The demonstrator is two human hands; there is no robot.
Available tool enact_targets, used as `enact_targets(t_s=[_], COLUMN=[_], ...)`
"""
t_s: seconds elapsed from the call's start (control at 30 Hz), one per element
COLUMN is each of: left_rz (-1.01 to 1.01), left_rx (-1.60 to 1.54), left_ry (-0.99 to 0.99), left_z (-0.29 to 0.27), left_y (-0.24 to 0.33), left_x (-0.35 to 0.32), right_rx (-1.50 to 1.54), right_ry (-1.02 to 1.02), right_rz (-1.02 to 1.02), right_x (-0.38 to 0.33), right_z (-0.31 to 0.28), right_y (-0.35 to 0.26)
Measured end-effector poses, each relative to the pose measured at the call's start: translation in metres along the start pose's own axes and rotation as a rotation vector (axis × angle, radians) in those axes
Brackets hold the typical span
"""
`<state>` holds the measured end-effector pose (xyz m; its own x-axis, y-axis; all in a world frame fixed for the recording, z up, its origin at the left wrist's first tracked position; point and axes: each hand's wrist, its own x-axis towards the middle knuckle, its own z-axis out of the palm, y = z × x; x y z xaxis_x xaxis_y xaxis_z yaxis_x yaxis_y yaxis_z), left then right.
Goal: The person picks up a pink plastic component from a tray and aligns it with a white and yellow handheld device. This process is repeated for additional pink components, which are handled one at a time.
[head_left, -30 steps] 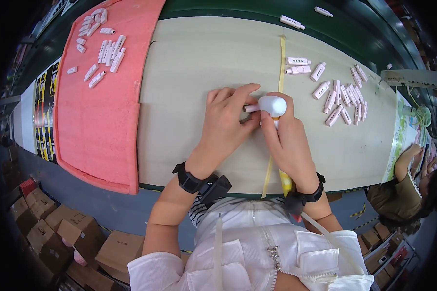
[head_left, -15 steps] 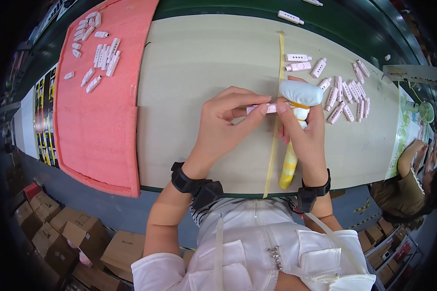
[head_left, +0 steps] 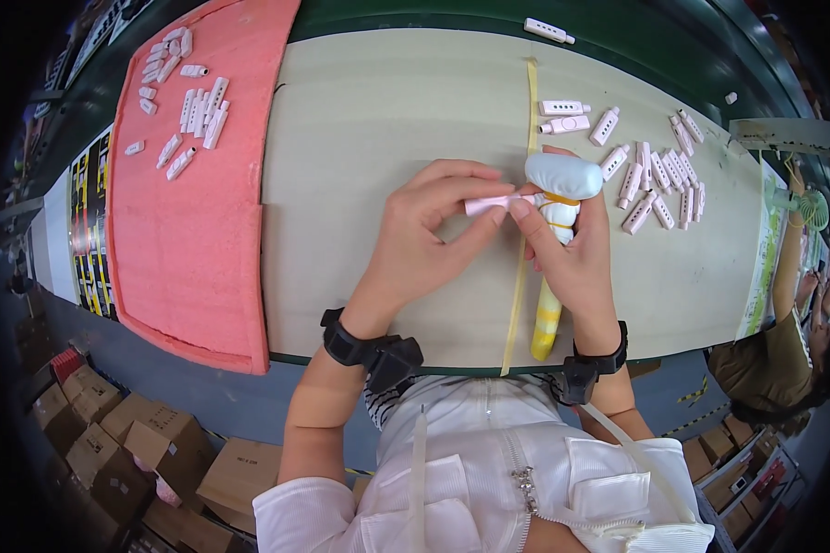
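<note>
My left hand point(head_left: 426, 229) pinches a small pink stick-shaped piece point(head_left: 486, 205) between thumb and fingertips, above the middle of the work surface. My right hand point(head_left: 570, 253) is closed around a hammer with a cloth-wrapped, pale blue head point(head_left: 563, 175) and a yellow-and-white wrapped handle point(head_left: 546, 323). Its thumb and fingertips meet at the right end of the pink piece, beside the hammer's neck. Whether that end is gripped or only touched is hidden by the fingers.
Several similar pink pieces point(head_left: 638, 213) lie right of a yellow tape line point(head_left: 518, 304); others point(head_left: 194, 111) rest on a red padded mat point(head_left: 189, 276) at the left. One point(head_left: 549, 30) sits on the green far strip. A co-worker's arm point(head_left: 788, 258) is at the right edge.
Both hands and the hammer have shifted slightly left, and the pink piece shows a little more between the fingers. At the right edge, the co-worker's arm has reached up farther.
</note>
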<state>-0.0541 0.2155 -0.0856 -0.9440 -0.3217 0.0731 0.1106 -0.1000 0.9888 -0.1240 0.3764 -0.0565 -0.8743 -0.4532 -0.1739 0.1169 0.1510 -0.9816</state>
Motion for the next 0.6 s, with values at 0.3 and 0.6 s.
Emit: enact_targets(t_s=[0.3,0.6], left_rz=[0.164,0.228], left_rx=[-1.127,0.501], left_ry=[0.632,-0.025], left_z=[-0.164,-0.031], left_y=[0.023,0.004], left_x=[0.061,0.164], right_rx=[-0.038,-0.041], right_ry=[-0.017,-0.031], right_rz=[0.004,-0.004], right_x=[-0.001,0.001], right_z=[-0.002,-0.002], right_y=[0.002,0.002])
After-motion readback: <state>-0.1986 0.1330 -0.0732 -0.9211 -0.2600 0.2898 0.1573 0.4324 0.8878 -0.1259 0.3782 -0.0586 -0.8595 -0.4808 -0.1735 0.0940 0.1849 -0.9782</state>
